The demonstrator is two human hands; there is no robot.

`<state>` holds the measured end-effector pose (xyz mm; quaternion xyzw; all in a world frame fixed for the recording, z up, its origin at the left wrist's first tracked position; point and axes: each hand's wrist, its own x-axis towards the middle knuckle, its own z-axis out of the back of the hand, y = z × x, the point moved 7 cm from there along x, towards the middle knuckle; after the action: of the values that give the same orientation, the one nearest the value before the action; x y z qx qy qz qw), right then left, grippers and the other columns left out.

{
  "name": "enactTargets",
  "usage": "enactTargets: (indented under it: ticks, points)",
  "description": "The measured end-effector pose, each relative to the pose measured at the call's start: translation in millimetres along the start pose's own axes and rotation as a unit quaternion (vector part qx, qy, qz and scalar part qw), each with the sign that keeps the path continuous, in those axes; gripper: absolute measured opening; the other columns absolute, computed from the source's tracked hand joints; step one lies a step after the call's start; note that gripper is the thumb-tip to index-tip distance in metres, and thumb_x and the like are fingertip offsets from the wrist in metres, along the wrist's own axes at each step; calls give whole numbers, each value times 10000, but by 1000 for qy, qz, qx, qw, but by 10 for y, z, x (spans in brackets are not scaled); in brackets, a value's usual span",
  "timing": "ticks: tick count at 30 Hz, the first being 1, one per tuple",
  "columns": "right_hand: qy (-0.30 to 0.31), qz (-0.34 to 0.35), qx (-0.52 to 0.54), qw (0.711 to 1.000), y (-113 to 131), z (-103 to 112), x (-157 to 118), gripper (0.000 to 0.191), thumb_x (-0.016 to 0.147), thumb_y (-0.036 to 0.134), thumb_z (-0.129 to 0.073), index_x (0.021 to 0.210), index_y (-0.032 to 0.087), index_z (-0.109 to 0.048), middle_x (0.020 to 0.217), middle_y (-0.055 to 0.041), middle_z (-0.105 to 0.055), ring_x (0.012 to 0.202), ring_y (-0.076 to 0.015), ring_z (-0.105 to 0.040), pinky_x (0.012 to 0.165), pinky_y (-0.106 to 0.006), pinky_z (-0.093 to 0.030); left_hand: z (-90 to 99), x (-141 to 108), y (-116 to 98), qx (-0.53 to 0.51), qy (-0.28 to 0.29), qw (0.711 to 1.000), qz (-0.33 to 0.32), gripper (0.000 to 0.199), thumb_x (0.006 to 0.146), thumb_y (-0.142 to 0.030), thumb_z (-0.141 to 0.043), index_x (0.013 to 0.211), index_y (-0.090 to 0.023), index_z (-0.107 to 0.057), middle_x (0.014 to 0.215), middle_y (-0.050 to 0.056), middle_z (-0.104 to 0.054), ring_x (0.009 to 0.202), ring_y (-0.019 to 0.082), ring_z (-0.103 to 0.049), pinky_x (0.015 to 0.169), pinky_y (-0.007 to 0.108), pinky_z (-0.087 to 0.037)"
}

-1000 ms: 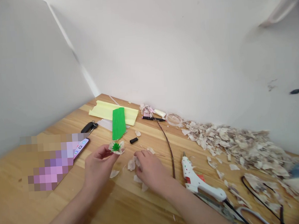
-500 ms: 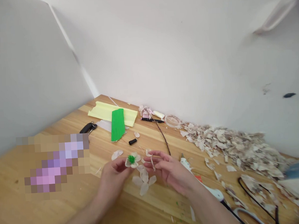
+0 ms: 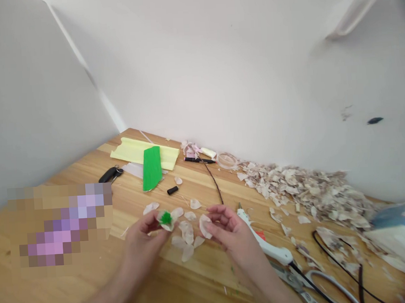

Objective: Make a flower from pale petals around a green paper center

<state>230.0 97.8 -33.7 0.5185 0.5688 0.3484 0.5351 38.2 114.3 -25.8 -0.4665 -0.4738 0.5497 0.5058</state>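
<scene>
My left hand (image 3: pixel 148 237) is closed on a small handmade flower (image 3: pixel 166 219), which has a fringed green centre and pale, translucent petals. Pinched between the fingers of my right hand (image 3: pixel 227 227) is one loose whitish petal (image 3: pixel 205 226), held apart from the flower. Several more loose petals (image 3: pixel 187 232) lie on the wooden table between and beyond my hands. Just right of my right hand lies a white glue gun (image 3: pixel 272 250), its nozzle pointing away from me.
A big heap of dried petals (image 3: pixel 301 191) runs along the wall. Scissors (image 3: pixel 329 285) lie at lower right. Green paper (image 3: pixel 152 168) rests on yellow paper (image 3: pixel 127 149), near keys (image 3: pixel 108 174). A thin brown stem (image 3: pixel 214 180), a black marker (image 3: pixel 203 160) and a black cap (image 3: pixel 172 190) lie behind my hands.
My right hand has turned the petal so its broad face shows, and has drawn a little farther from the flower. The flower is tilted differently in my left hand. The view has shifted slightly.
</scene>
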Motion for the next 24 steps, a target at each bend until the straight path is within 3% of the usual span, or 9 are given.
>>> enactTargets:
  ticks: [4,8,11,15,17,20,24]
  points:
    - [-5,29,-88,996,110,136,-57,329,602,365,-688,843,215,-522,747,21,-551,692,-144,-562,665,-300,-488,252,140,-67,11,-70,997,1,155,627,-289,-716,646,-188,-600,598,-52,-615,550,106,-559,510,174,-415]
    - [19,44,-222,974,61,113,-191,136,667,227,-594,782,223,-521,709,17,-557,672,-158,-554,629,-293,-449,268,155,-79,28,-74,997,0,191,617,-295,-718,576,-192,-562,539,-67,-582,512,99,-540,485,173,-402]
    - [71,56,-336,938,-26,-12,-296,133,656,88,-554,709,210,-567,677,-5,-602,638,-188,-552,620,-329,-412,242,127,-55,47,-68,997,-4,174,619,-266,-710,565,-200,-559,555,-68,-610,546,110,-573,517,179,-418]
    - [87,114,-435,889,62,-162,-269,180,678,57,-561,793,189,-600,868,-74,-628,871,-267,-528,770,-405,-359,296,125,-47,73,-93,993,-15,166,621,-273,-705,569,-202,-565,585,-55,-636,594,134,-597,559,201,-438]
    - [97,144,-459,871,141,-278,-160,179,716,64,-539,838,185,-592,920,-81,-618,931,-263,-508,800,-395,-349,326,140,-58,81,-101,991,-20,162,622,-282,-703,572,-202,-571,582,-52,-632,599,139,-596,566,207,-439]
    - [141,171,-471,854,170,-525,72,215,760,66,-494,902,202,-581,906,-53,-636,860,-210,-547,751,-334,-379,351,152,-95,100,-106,989,-28,101,630,-259,-682,608,-207,-598,606,-47,-639,625,147,-599,584,209,-441]
    - [192,196,-473,837,93,-823,318,354,684,15,-506,967,218,-570,923,-46,-636,850,-194,-550,711,-298,-380,366,145,-164,127,-104,985,-50,30,646,-197,-630,642,-211,-604,631,-47,-631,641,146,-591,595,198,-440]
